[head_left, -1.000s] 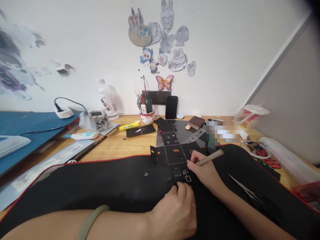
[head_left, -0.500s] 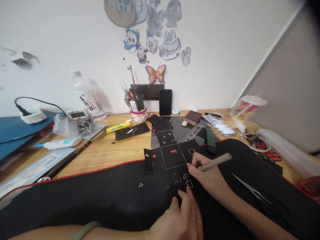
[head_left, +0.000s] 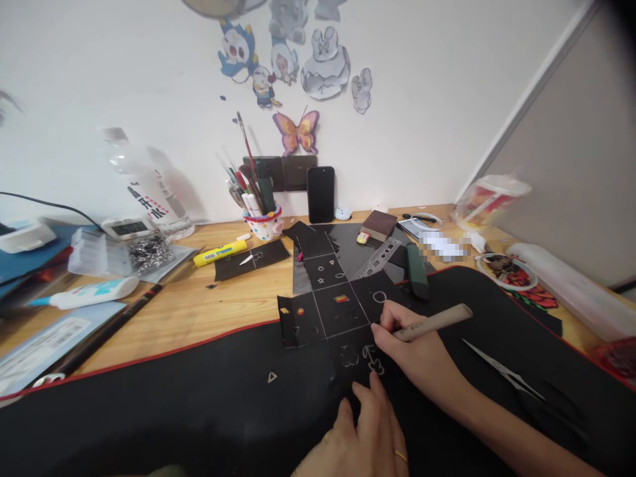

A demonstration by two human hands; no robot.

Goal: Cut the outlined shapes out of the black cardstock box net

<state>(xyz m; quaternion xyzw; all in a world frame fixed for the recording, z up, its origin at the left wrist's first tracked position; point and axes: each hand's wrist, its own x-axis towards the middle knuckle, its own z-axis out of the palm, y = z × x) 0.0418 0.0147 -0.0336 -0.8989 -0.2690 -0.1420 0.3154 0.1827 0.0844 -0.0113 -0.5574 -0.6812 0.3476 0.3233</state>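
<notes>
My right hand pinches the pen near its lower end, probably for fine control, over the ruled black paper at lower centre. My left hand, empty and loosely spread at bottom centre, likely steadies the sheet.

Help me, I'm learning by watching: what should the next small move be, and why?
I'd probably have the left hand press lightly beside the flower outline to steady the black paper: it lies right there, and the right hand holds a pen-like tool close by, its tip hidden.
</notes>
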